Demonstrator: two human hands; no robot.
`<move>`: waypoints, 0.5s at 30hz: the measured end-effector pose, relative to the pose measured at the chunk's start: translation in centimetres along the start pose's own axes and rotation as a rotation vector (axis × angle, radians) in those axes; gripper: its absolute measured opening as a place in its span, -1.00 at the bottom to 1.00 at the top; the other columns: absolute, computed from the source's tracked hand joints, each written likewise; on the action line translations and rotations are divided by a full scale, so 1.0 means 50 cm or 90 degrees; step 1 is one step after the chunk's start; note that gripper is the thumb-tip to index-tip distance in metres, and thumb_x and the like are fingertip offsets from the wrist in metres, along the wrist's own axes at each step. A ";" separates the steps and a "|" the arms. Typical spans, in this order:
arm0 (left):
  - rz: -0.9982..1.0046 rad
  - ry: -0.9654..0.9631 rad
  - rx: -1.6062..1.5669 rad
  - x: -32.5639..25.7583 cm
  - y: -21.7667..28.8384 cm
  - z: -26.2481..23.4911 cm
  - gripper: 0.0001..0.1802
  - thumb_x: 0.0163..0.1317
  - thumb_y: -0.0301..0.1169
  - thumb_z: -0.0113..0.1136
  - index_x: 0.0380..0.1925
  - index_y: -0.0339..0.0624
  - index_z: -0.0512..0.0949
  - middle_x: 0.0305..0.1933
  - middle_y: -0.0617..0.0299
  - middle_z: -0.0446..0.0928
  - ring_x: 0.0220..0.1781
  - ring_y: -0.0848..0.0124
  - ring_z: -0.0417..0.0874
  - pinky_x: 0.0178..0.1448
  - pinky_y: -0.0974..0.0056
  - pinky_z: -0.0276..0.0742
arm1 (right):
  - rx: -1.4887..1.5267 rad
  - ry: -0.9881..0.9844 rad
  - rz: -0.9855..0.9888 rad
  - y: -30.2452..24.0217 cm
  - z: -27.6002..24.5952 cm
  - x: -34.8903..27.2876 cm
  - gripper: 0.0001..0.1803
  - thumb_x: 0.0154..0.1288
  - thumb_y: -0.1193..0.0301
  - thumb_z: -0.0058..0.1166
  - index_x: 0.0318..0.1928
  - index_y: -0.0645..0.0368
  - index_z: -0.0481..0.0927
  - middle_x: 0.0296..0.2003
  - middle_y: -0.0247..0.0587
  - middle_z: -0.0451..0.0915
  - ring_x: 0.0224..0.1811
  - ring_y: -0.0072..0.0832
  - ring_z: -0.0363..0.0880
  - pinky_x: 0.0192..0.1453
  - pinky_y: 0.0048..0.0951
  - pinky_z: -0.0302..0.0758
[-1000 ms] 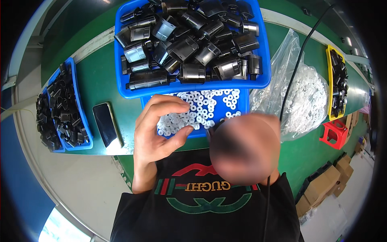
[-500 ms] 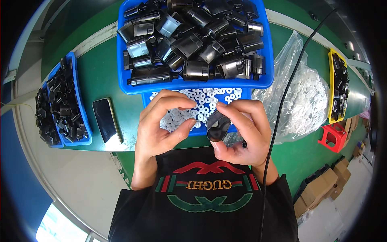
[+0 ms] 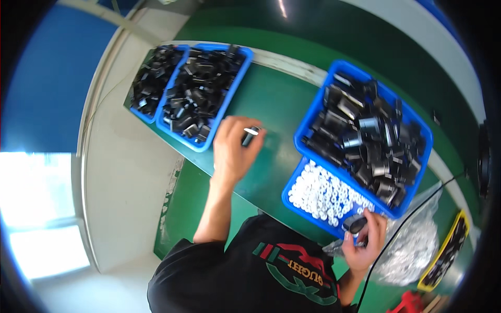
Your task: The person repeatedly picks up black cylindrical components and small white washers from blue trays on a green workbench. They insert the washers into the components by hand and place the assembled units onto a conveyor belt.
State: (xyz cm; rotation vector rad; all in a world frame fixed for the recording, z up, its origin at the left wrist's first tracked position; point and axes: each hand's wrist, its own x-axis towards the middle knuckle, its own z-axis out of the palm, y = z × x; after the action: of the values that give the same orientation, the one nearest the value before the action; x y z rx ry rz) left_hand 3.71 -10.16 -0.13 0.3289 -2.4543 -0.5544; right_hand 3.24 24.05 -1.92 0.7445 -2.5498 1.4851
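Observation:
My left hand (image 3: 232, 148) is just right of the left blue tray (image 3: 202, 147) of small black parts, its fingers curled toward the thumb. A small dark thing (image 3: 250, 136) with a bright edge shows between them; blur leaves its kind unclear. My right hand (image 3: 368, 240) grips a hollow, oval black plastic housing (image 3: 356, 224) between thumb and fingers. It is over the near right corner of a blue tray (image 3: 286, 194) of small white rings (image 3: 318, 195).
A larger blue tray (image 3: 301, 128) heaped with black housings overlaps the ring tray. Further right are a clear plastic bag (image 3: 412, 250) of white rings, a black cable (image 3: 396, 232), a yellow tray (image 3: 425, 284) of black parts and a red stool (image 3: 409, 302). Another blue tray (image 3: 143, 117) stands far left.
The view has swung left. My left hand has left the ring tray and reached leftward near the small-part tray. My right hand still has the housing. The phone is no longer plainly visible.

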 end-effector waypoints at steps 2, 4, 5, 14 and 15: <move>-0.026 0.039 0.162 0.015 -0.059 -0.041 -0.69 -0.01 -0.49 0.42 -0.20 -0.16 0.64 -0.16 0.10 0.54 -0.10 0.10 0.54 -0.01 0.14 0.49 | 0.020 -0.044 0.006 0.003 0.003 0.001 -0.34 -0.06 0.35 0.28 0.14 0.32 0.53 -0.13 -0.15 0.47 -0.56 -0.59 0.20 -0.52 -0.56 0.17; 0.010 0.008 0.212 0.024 -0.120 -0.058 -0.65 -0.03 -0.49 0.42 -0.16 -0.11 0.64 -0.15 0.12 0.52 -0.09 0.11 0.51 0.01 0.13 0.46 | 0.005 -0.054 -0.039 0.015 0.004 0.003 -0.34 -0.02 0.31 0.30 0.14 0.32 0.53 -0.13 -0.16 0.46 -0.55 -0.57 0.22 -0.53 -0.56 0.16; 0.034 -0.015 0.245 0.028 -0.136 -0.069 -0.62 -0.05 -0.47 0.42 -0.14 -0.06 0.65 -0.14 0.16 0.50 -0.05 0.13 0.48 0.05 0.12 0.42 | 0.013 -0.069 -0.033 0.012 0.004 0.008 -0.36 0.00 0.29 0.30 0.13 0.32 0.53 -0.13 -0.16 0.46 -0.54 -0.55 0.23 -0.53 -0.56 0.16; 0.031 -0.069 0.337 0.012 -0.210 -0.043 -0.47 -0.01 -0.54 0.26 0.01 0.24 0.64 0.19 0.24 0.40 0.16 0.06 0.33 0.13 -0.01 0.30 | -0.002 -0.083 -0.028 -0.013 -0.002 0.039 -0.35 -0.08 0.42 0.25 0.14 0.30 0.53 -0.12 -0.19 0.44 -0.59 -0.60 0.24 -0.44 -0.55 0.20; 0.025 -0.069 0.340 0.013 -0.213 -0.040 -0.47 -0.01 -0.53 0.26 0.01 0.25 0.64 0.20 0.24 0.40 0.16 0.06 0.34 0.14 -0.01 0.29 | -0.001 -0.084 -0.020 -0.015 -0.003 0.041 -0.35 -0.08 0.43 0.25 0.14 0.30 0.53 -0.11 -0.20 0.44 -0.59 -0.60 0.24 -0.44 -0.56 0.20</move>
State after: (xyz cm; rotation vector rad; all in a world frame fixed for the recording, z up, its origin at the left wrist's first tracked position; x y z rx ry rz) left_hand 5.50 -20.41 -3.21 0.4683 -2.6791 0.1174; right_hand 1.74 23.12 -0.61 0.9059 -2.6190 1.4716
